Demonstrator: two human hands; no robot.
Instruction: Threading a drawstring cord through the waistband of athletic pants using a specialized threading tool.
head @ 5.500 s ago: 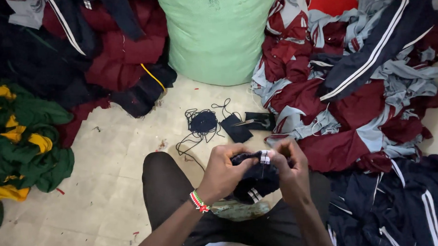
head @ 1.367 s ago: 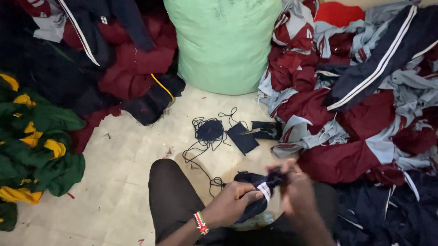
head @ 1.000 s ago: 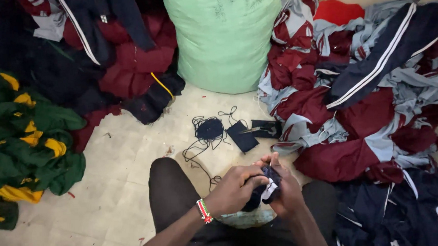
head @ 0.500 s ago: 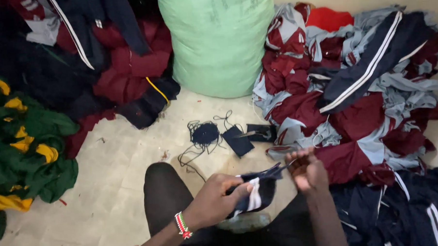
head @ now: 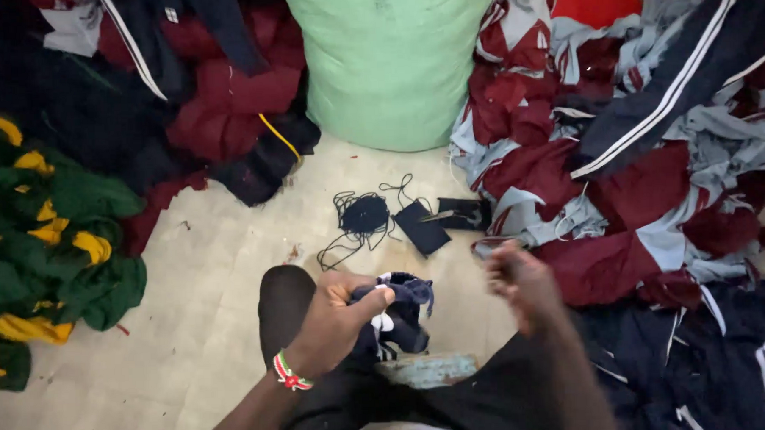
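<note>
On a floor (head: 192,332) ringed by clothes, the left hand (head: 335,323) pinches a navy garment (head: 399,312); the blurred right hand (head: 525,282) is loosely closed, apart.

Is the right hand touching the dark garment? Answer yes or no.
No, the right hand is lifted clear to the side, while only the left hand clutches the dark garment.

Looks like a small tailoring or garment workroom, floor-level setup. Heaps of sports clothing everywhere: maroon and grey pieces (head: 618,173), navy striped ones (head: 710,365), green and yellow ones (head: 44,244). A stuffed pale green sack (head: 390,58) stands against the wall, and a tangle of black thread (head: 361,217) lies on the bare beige floor (head: 192,332).
</note>
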